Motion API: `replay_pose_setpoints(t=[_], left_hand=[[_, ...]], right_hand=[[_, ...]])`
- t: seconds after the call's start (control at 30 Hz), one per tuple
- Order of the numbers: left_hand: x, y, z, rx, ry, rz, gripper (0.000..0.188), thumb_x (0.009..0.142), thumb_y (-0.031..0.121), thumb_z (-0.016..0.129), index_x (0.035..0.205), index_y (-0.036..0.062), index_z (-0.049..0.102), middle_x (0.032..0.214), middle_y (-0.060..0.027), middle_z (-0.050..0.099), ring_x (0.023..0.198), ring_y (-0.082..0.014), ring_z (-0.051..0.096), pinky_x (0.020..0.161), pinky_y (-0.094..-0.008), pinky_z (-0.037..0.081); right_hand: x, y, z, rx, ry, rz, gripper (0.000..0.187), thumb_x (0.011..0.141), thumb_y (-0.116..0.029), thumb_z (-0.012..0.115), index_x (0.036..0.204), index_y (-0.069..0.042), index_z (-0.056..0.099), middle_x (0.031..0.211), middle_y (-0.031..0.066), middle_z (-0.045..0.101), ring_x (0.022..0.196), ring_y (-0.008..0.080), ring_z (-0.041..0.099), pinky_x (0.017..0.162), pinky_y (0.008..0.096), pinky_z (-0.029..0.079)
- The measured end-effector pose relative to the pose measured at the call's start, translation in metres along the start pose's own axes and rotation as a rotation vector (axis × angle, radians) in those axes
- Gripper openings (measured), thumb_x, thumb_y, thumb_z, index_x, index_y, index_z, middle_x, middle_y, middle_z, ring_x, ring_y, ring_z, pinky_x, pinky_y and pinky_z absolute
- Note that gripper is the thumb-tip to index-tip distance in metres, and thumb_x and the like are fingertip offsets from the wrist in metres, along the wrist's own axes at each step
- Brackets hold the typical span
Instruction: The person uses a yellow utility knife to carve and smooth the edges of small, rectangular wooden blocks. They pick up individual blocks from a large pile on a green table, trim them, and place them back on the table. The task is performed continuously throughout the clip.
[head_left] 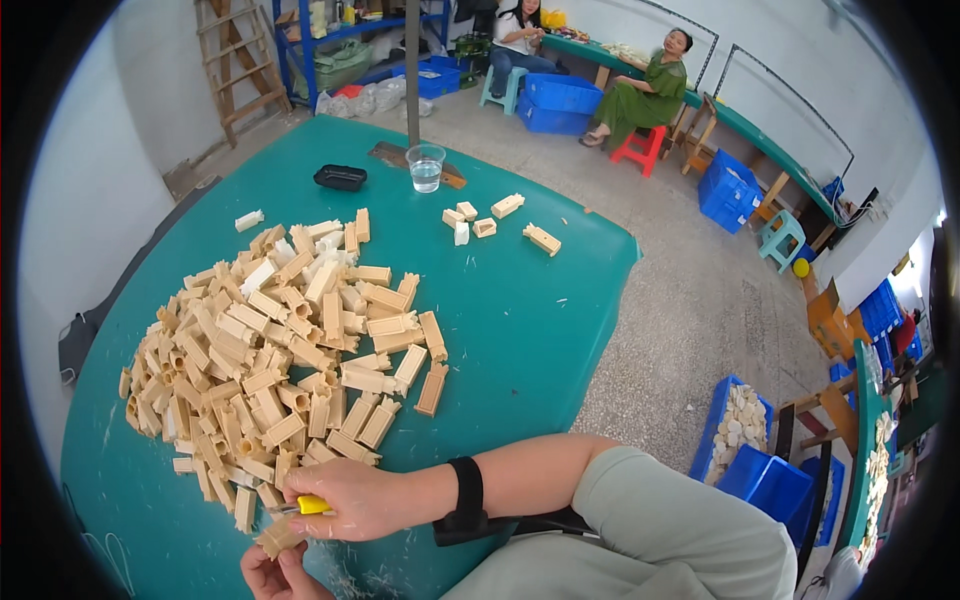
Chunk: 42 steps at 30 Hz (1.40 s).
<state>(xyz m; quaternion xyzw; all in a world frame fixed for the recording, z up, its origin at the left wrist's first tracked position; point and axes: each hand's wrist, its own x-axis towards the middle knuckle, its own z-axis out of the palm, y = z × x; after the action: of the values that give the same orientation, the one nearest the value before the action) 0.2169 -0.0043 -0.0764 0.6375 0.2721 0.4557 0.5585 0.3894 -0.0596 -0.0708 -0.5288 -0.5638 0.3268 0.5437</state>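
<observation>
Near the table's front edge my left hand (282, 580) pinches a tan hollow block-shaped piece (280, 537) with a notched end. My right hand (350, 500) is closed round a small yellow-handled blade (314, 504); its metal part reaches to the piece, and whether it touches is hard to make out. Just beyond both hands lies a large heap of similar tan pieces (265, 365), rectangular and hollow, with a few whiter ones among them. Fine pale shavings (375, 580) lie on the table beside my right wrist, which wears a black band.
Several loose pieces (485, 228) lie on the green table (510, 330), right of a clear cup of liquid (425, 168) and a black tray (341, 178). A grey pole (412, 70) rises at the far edge. Blue crates (735, 440) stand on the floor to the right; two people sit far back.
</observation>
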Motion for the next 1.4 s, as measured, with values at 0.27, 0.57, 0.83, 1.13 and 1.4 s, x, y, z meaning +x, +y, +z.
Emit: replay_pose_setpoints(t=[0.27, 0.57, 0.83, 1.13, 1.4], left_hand=[[-0.002, -0.003, -0.003, 0.047, 0.023, 0.016, 0.012, 0.084, 0.000, 0.054, 0.095, -0.0005, 0.051, 0.090, -0.0141, 0.059, 0.079, -0.0188, 0.058, 0.074, -0.0325, 0.050], [-0.002, -0.004, -0.005, 0.065, 0.021, 0.034, 0.010, 0.084, 0.002, 0.054, 0.094, -0.0005, 0.050, 0.089, -0.0140, 0.059, 0.080, -0.0187, 0.058, 0.074, -0.0326, 0.051], [-0.005, -0.004, -0.002, 0.054, 0.031, 0.046, 0.010, 0.085, 0.003, 0.054, 0.093, -0.0002, 0.051, 0.088, -0.0142, 0.060, 0.078, -0.0191, 0.059, 0.073, -0.0330, 0.051], [0.004, 0.002, -0.005, 0.005, 0.012, 0.211, 0.020, 0.072, -0.011, 0.061, 0.087, -0.0001, 0.053, 0.105, -0.0215, 0.055, 0.094, -0.0221, 0.057, 0.081, -0.0305, 0.045], [0.001, -0.005, -0.020, 0.315, 0.002, 0.451, 0.025, 0.065, -0.010, 0.066, 0.085, 0.0019, 0.055, 0.107, -0.0220, 0.053, 0.091, -0.0283, 0.059, 0.073, -0.0320, 0.051]], right_hand=[[0.000, -0.004, 0.001, -0.010, -0.016, 0.025, 0.026, 0.081, -0.024, 0.058, 0.089, -0.003, 0.046, 0.071, 0.0131, 0.051, 0.064, 0.0282, 0.048, 0.057, 0.0352, 0.038], [0.000, -0.006, 0.001, -0.029, -0.022, 0.016, 0.027, 0.081, -0.026, 0.057, 0.089, -0.002, 0.046, 0.070, 0.0130, 0.050, 0.063, 0.0285, 0.048, 0.057, 0.0348, 0.038], [-0.003, -0.001, -0.001, -0.034, -0.022, -0.026, 0.029, 0.082, -0.027, 0.057, 0.090, -0.002, 0.046, 0.073, 0.0139, 0.051, 0.066, 0.0297, 0.050, 0.058, 0.0340, 0.039], [-0.006, -0.024, -0.001, -0.070, 0.028, -0.025, 0.022, 0.085, -0.024, 0.055, 0.089, -0.003, 0.050, 0.075, 0.0118, 0.054, 0.064, 0.0254, 0.055, 0.057, 0.0318, 0.044], [-0.005, -0.012, 0.015, -0.165, -0.154, -0.086, 0.022, 0.081, -0.023, 0.061, 0.083, -0.003, 0.052, 0.067, 0.0102, 0.052, 0.054, 0.0246, 0.051, 0.048, 0.0308, 0.041]])
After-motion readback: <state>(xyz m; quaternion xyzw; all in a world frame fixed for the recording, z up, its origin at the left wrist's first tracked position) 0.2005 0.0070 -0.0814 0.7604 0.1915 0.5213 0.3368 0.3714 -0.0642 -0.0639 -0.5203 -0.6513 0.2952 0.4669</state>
